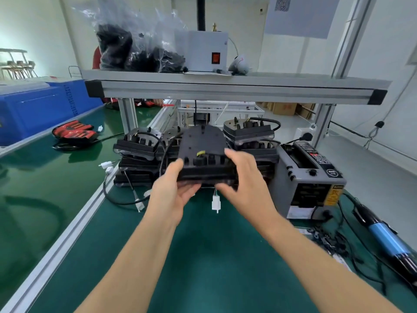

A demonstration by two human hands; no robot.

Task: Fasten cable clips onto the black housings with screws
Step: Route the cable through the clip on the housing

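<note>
Both hands grasp 1 black housing (203, 143), held clear above the green tabletop (214, 267), just in front of the stacked housings (137, 150). Left hand (172, 190): thumb on the near-left edge, fingers curled beneath. Right hand (244, 175): fingers wrapped over the near-right corner; blur smears its fingertips and the housing's underside. 1 white connector (216, 203) hangs below the housing, its lead hidden behind the hands. A grey tape dispenser (309, 177) stands right of the stack. Small dark parts (327, 241) lie beside a blue-barrelled driver (383, 236); too small to tell if they are clips. The frame edge cuts off the driver's end.
</note>
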